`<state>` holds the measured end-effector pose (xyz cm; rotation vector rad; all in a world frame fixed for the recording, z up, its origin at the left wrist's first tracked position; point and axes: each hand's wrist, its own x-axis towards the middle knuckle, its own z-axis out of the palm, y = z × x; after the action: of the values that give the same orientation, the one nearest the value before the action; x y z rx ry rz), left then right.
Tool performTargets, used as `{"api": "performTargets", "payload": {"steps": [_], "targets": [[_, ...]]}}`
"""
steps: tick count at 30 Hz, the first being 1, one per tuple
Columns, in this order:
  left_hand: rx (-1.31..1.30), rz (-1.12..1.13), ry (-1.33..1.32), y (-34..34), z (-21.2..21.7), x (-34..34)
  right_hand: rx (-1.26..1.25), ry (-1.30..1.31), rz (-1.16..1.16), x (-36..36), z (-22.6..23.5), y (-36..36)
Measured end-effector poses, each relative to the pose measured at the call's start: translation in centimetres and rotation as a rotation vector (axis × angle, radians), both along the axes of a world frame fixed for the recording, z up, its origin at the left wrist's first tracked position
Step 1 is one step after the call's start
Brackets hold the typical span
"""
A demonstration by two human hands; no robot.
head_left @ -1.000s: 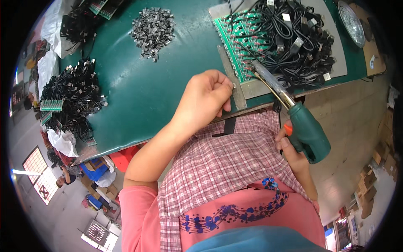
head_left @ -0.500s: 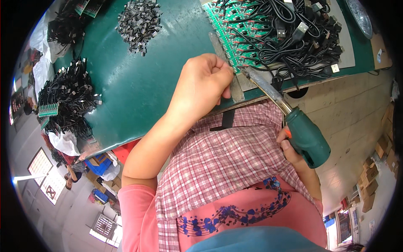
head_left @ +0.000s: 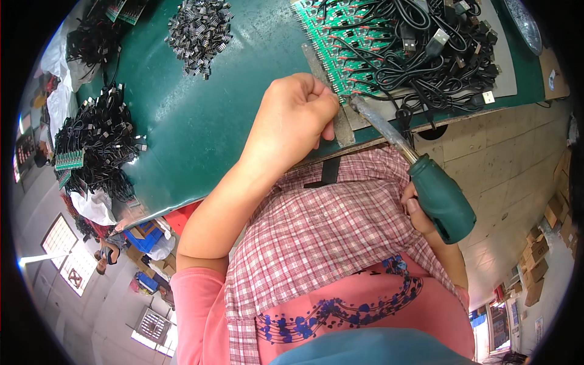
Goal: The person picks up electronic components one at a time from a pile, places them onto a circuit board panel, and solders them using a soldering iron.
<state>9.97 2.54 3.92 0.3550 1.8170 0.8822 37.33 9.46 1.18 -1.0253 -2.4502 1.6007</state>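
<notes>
My left hand (head_left: pixel 298 118) is closed in a pinch at the near corner of a green circuit board panel (head_left: pixel 340 58). Whatever sits between its fingertips is hidden. In my right hand (head_left: pixel 417 210) is a green-bodied soldering gun (head_left: pixel 444 201). Its long metal barrel slants up and left, and the tip (head_left: pixel 355 102) is close to the panel's near edge, just right of my left fingertips. Whether the tip touches the board I cannot tell. Black USB cables (head_left: pixel 413 67) lie coiled on the panel's right side, with red and black wire ends on the boards.
A heap of small metal-and-black connectors (head_left: pixel 199 36) lies on the green tabletop (head_left: pixel 182 134). Bundled cables with boards (head_left: pixel 97 143) hang over the left side. A grey strip (head_left: pixel 328 91) runs along the panel. Cardboard boxes (head_left: pixel 535 261) stand on the floor to the right.
The soldering gun's body has shifted slightly left and turned, so its orange trigger no longer shows. Its tip has moved slightly right and down. My left hand stays almost in place.
</notes>
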Motion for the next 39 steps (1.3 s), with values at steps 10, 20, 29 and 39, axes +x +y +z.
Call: {"api": "performTargets", "payload": {"steps": [10, 20, 29, 39], "targets": [[0.016, 0.021, 0.008, 0.0, 0.0, 0.0, 0.03, -0.033, 0.004, 1.1, -0.8, -0.6], [0.018, 0.013, 0.004, 0.0, 0.0, -0.1, -0.045, 0.088, -0.046, 1.1, -1.2, -0.6], [0.022, 0.009, 0.014, 0.0, -0.1, -0.2, 0.081, -0.095, 0.019, 1.4, -0.7, -0.5], [0.028, -0.016, 0.025, -0.2, -0.5, -0.2, 0.216, 0.025, 0.057, 1.5, -1.5, -0.4]]}}
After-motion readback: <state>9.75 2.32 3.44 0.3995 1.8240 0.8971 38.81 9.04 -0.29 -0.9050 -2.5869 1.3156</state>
